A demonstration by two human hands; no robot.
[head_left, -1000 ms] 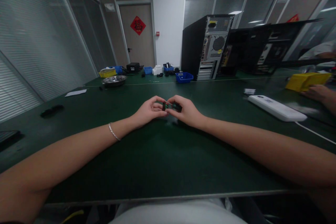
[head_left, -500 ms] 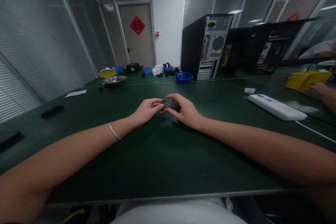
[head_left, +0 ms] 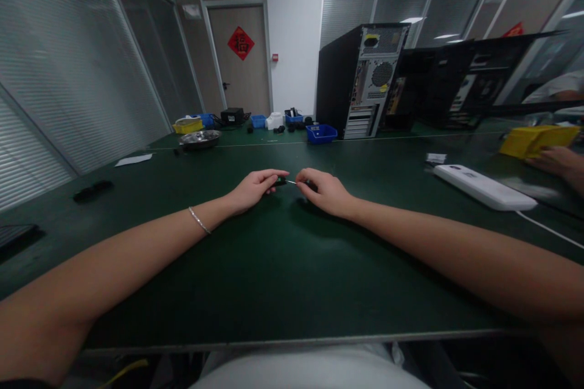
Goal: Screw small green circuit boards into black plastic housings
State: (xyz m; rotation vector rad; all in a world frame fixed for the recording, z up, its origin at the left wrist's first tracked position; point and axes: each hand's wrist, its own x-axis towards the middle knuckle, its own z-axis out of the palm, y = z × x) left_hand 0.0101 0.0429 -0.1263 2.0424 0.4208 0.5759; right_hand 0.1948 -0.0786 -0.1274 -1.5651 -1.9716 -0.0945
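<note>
Above the green table (head_left: 292,279), my left hand (head_left: 255,188) is closed round a small dark piece (head_left: 281,181) with a bit of green on it. My right hand (head_left: 326,191) faces it a short way to the right, fingers curled round a tool whose thin metal shaft (head_left: 292,182) points left toward the dark piece. The tool's handle is mostly hidden by my right fingers. Whether the shaft tip touches the dark piece is too small to tell.
A blue bin (head_left: 321,134), a metal bowl (head_left: 199,139) and a computer tower (head_left: 362,82) stand at the back. To the right lie a white power strip (head_left: 483,187) and a yellow bin (head_left: 538,141), with another person's hand (head_left: 559,161) at it. Dark glasses (head_left: 92,190) lie left.
My two hands have moved slightly apart. My right fingers have drawn together round the tool, and its shaft now shows in the gap between the hands.
</note>
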